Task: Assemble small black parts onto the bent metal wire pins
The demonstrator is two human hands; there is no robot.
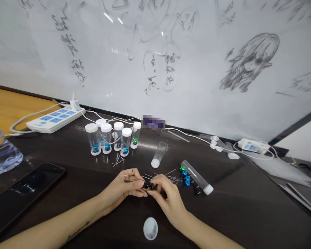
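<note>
My left hand [126,189] and my right hand [167,200] meet over the dark table, fingers pinched together on a small black part [149,186]. Thin metal pins [160,175] lie scattered just beyond the fingers. To the right sit small blue and green parts [185,176] beside a clear tube [197,177] lying on its side. A white cap [150,228] lies near my wrists.
Several capped vials [111,137] with coloured parts stand further back, and an open tube [159,154] lies near them. A phone [20,193] and a water bottle [1,152] are at left, a power strip [55,119] behind, a whiteboard [197,62] along the back.
</note>
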